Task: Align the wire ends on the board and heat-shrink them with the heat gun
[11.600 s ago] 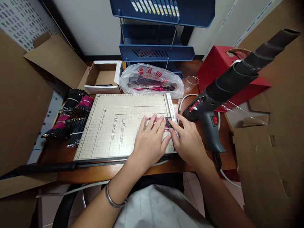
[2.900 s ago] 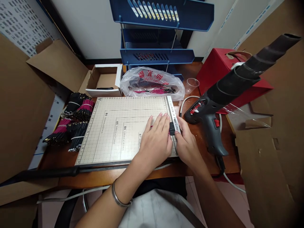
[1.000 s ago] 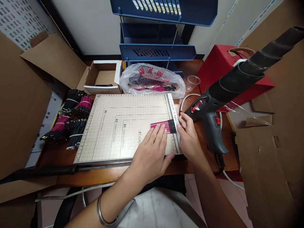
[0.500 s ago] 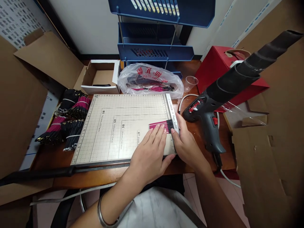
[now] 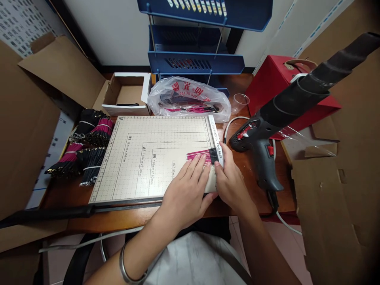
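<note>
A brown wooden table (image 5: 124, 218) set close to a pale wall, with pinkish floor tiles below its near edge; at the back stand a blue tiered tray rack (image 5: 196, 62), a clear plastic bag (image 5: 192, 84) containing pink and black leads, a shallow open carton (image 5: 127, 110) and a transparent cup (image 5: 240, 105); to the right lie a dark heat gun (image 5: 267, 132), its nozzle pointing up and away, and behind it a red box (image 5: 263, 87); to the left, tied wire bundles (image 5: 94, 126) in black and pink sit beside the cutter. The gridded board of the paper cutter (image 5: 154, 130) occupies the middle of the table, its black lever handle (image 5: 59, 214) extending leftward along the near edge; a row of pink-and-black wires (image 5: 202, 154) lies side by side near the board's right end, black ends against the white guide strip (image 5: 215, 136). The left hand (image 5: 185, 198) is flat, fingers extended and close together over the nearer pink lengths, thumb apart, grasping nothing; the right hand (image 5: 233, 184) is partly curled, thumb by the black ends and index finger along the strip's outer side; whether it grips the strip cannot be told.
</note>
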Tool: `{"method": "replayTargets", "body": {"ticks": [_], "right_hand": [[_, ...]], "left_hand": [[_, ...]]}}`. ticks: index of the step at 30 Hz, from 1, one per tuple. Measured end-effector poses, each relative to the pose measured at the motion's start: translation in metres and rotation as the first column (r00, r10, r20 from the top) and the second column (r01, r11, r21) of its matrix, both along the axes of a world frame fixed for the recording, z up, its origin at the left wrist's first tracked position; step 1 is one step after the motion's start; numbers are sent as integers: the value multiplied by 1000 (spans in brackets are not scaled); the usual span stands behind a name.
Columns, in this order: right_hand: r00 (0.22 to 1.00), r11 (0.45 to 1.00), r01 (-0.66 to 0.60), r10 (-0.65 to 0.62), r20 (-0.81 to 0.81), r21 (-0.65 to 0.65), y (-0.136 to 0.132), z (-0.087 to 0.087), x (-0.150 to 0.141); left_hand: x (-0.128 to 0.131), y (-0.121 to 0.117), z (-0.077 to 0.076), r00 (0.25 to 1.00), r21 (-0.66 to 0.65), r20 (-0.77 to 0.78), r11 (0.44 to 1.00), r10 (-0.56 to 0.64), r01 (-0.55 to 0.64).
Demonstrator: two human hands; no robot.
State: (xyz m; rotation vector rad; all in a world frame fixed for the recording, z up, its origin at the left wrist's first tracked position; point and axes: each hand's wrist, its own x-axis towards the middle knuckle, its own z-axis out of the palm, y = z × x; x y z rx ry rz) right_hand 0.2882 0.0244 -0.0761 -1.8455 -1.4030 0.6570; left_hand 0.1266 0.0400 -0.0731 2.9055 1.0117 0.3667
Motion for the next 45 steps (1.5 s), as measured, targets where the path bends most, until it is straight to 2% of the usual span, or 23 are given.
{"method": "replayTargets", "body": {"ticks": [5,11,17,21,24,27,29,41,45], "right_hand": [[1000,1000,0,0,-14,-16,-1,0,1],[998,997,8,-3,-70,70,-3,-4,5],[998,997,-58,55,42,59,-2,-4,4],[1000,998,-23,25,-19,66,1,-2,4],[999,1000,13,-13,-35,3,7,4,4],[997,994,51,-45,60,-100,14,13,3],[993,991,65,-53,107,-117,18,16,4],[990,991,98,-87,112,-96,22,13,6],[997,997,81,-81,8,-12,20,14,12]], "left_hand": [[0,0,1,1000,-7,-18,1000,1,-1],[1,-1,2,1000,-13,-27,1000,12,-13],[1,-1,1,1000,-32,-27,999,12,-13],[1,-1,0,1000,-40,-13,999,13,-14],[1,-2,1,1000,-47,-2,999,18,-18],[1,-1,2,1000,-56,4,998,13,-13],[1,-1,3,1000,-61,4,998,6,-6],[2,0,2,1000,-76,-12,997,0,-1],[2,-1,0,1000,-56,-1,998,3,-3]]}}
